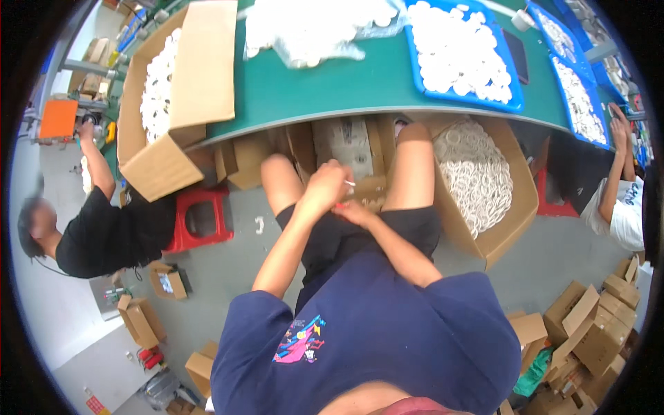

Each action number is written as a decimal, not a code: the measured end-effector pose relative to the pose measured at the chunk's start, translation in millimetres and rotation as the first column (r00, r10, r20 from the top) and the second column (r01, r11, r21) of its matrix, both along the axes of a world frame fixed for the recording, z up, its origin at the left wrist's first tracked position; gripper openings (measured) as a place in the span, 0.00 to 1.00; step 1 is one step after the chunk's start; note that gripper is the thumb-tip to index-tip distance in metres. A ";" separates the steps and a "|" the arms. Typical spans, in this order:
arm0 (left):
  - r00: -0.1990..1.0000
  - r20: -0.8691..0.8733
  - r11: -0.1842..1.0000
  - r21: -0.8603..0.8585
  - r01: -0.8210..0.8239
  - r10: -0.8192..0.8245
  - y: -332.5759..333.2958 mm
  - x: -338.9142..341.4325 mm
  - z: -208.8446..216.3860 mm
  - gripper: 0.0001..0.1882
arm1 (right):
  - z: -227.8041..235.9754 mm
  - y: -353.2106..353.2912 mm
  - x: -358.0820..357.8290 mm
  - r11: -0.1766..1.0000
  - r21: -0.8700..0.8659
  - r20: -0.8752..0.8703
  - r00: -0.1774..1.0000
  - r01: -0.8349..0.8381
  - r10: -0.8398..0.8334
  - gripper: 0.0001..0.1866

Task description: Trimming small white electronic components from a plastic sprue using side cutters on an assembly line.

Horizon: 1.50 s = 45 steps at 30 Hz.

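Note:
My left hand (329, 184) is closed above my lap, between the knees. A small white piece (350, 183) sticks out from its fingers, too small to name exactly. Just below it and to the right, my right hand (355, 211) is also closed. A tiny red bit (339, 205) shows at its fingertips; what it belongs to is hidden. Beside my right knee, an open cardboard box (510, 242) holds a heap of white rings (477, 190).
On the green table (297, 93) ahead lie a plastic bag of white pieces (311, 31) and a blue tray (477, 102) of white discs. A cardboard box (204, 69) stands at the left. People sit on both sides, near red stools (200, 220). More boxes (595, 332) are stacked behind right.

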<state>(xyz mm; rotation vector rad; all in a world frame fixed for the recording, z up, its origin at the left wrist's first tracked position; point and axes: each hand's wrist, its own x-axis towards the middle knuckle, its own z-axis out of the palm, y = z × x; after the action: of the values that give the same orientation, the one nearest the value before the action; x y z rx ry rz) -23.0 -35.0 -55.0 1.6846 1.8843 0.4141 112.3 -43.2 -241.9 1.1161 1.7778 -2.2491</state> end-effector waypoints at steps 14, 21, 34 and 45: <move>0.988 -0.041 0.738 0.670 -0.083 0.148 243.0 15.8 120.1 0.16 | -11.7 9.7 9.0 0.998 0.005 0.103 0.993 0.062 -0.062 0.21; 0.936 -0.068 0.649 0.738 -0.184 0.344 275.2 -11.7 77.6 0.16 | -7.4 7.9 5.3 0.995 -0.081 0.138 0.989 0.061 -0.050 0.20; 0.917 -0.144 0.655 0.741 -0.148 0.371 274.7 -12.4 82.3 0.11 | -10.2 3.2 -1.3 0.975 -0.092 0.125 0.974 0.202 -0.190 0.18; 0.904 0.009 0.685 0.650 -0.330 0.427 270.4 -7.0 86.3 0.14 | -12.9 11.6 7.9 0.955 -0.205 0.125 0.973 0.216 -0.193 0.16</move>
<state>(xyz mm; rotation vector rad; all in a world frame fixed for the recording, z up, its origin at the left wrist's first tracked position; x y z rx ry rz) -30.0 235.3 31.3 1.7310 2.3873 1.2676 120.2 -31.6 -254.8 1.3974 1.3946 -2.3764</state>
